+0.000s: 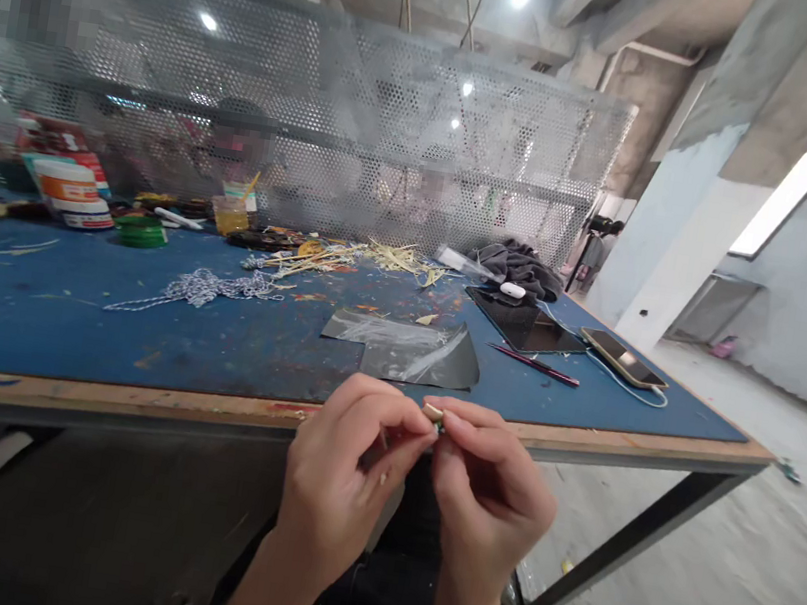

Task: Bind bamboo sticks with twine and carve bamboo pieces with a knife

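Note:
My left hand and my right hand meet just in front of the table's near edge, fingertips nearly touching. Between their pinched fingers is a small pale tan piece, mostly hidden, so its kind cannot be made out. A tiny green-white bit shows just beneath it at the fingertips. Both hands are closed, thumbs against index fingers. Right beyond them on the table lies a dark grey sheet, its right corner curling up and its surface marked with pale scratches.
On the blue tabletop lie a tangle of white-and-dark cord, pale strips, a dark pen, a tablet and a phone with cable. Paint tubs stand at left. A perforated metal screen rises behind.

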Motion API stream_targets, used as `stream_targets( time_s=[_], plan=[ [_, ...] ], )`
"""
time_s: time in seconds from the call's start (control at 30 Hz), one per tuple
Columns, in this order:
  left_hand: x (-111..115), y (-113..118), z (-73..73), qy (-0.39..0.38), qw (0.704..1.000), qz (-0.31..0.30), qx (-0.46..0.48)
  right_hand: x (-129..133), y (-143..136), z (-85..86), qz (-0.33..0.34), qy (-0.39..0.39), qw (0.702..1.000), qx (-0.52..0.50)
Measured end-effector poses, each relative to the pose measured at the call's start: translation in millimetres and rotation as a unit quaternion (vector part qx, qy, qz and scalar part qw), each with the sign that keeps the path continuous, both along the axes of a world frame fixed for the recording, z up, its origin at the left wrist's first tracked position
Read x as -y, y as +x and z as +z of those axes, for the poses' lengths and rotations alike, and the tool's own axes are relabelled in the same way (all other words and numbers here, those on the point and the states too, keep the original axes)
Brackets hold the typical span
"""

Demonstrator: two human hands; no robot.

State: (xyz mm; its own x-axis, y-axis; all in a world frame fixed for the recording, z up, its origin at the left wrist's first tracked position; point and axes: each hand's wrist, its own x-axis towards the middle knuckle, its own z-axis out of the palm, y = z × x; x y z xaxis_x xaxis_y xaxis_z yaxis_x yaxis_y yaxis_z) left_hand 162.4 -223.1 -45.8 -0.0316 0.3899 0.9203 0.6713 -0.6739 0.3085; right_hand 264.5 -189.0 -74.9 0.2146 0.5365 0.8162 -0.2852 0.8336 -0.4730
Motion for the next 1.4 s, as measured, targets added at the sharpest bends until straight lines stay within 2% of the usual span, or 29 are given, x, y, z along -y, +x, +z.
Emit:
stream_targets(
  time_s=[0.2, 0.37, 0.47, 0.53, 0.6, 0.7, 0.87, 0.97, 1.23, 1.4],
  plan=[
    [-1.5, 0.7, -5.3, -0.031, 0.999, -0.02, -0.014, 1.1, -1.3, 1.3, 0.01, -0.018, 0.999, -0.027],
    [-3.4, 0.3, -13.7, -0.073, 0.992, -0.094, 0.043, 2.9, -0.4, 0.9, 0.042, -0.049, 0.997, -0.037],
    [-2.3, 2.9, -15.7, -0.1, 0.98, -0.148, 0.092, 3.6, 1.4, -0.3, 0.07, -0.093, 0.992, -0.039],
    [-0.9, 5.8, -15.1, -0.122, 0.965, -0.187, 0.136, 3.2, 3.0, -0.5, 0.109, -0.136, 0.984, -0.035],
    [0.3, 8.6, -13.3, -0.138, 0.947, -0.225, 0.182, 2.0, 4.4, 0.4, 0.175, -0.17, 0.969, -0.033],
    [1.0, 10.5, -10.1, -0.149, 0.917, -0.275, 0.247, -0.8, 5.8, 3.3, 0.27, -0.178, 0.945, -0.046],
    [0.1, 8.0, -8.4, -0.187, 0.876, -0.309, 0.321, -3.6, 6.9, 8.3, 0.339, -0.181, 0.921, -0.065],
    [-0.8, 7.5, -9.6, -0.192, 0.866, -0.315, 0.339, -3.2, 7.6, 9.6, 0.347, -0.224, 0.908, -0.067],
    [-2.8, 5.6, -9.3, -0.162, 0.861, -0.328, 0.355, -1.9, 9.1, 11.5, 0.325, -0.299, 0.892, -0.099],
    [-4.1, 4.6, -8.1, -0.178, 0.835, -0.363, 0.373, -2.4, 8.7, 11.1, 0.334, -0.299, 0.886, -0.118]
  ],
)
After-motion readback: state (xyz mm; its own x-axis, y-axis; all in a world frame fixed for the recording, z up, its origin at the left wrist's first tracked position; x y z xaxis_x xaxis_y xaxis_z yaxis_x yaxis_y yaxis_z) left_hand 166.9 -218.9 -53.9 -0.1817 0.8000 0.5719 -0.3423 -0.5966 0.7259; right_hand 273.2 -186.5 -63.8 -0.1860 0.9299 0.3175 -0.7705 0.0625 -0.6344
